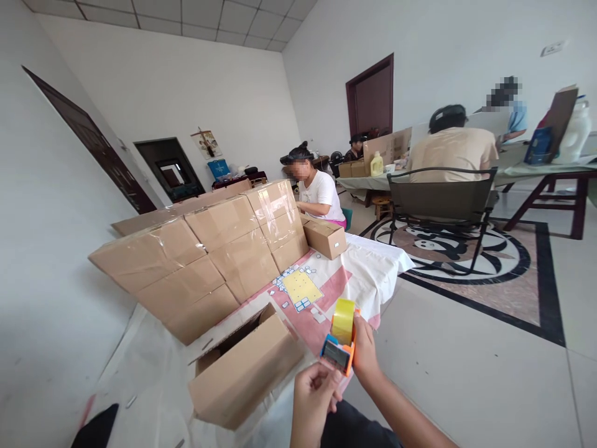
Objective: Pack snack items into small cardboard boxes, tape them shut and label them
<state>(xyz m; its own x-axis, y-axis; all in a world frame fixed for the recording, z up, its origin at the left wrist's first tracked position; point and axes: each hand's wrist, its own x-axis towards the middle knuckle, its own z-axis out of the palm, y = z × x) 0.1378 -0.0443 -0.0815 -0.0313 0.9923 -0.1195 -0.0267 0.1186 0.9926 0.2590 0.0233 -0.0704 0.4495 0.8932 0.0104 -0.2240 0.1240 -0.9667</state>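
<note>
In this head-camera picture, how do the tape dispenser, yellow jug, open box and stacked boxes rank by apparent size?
1. Stacked boxes
2. Open box
3. Tape dispenser
4. Yellow jug, farther away

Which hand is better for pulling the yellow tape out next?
Probably the left hand: it is right by the lower edge of the tape dispenser, below the yellow tape, while the right hand is busy gripping the dispenser.

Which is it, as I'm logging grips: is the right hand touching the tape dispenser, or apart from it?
Touching. The head view shows the right hand against the orange side of the tape dispenser.
</note>
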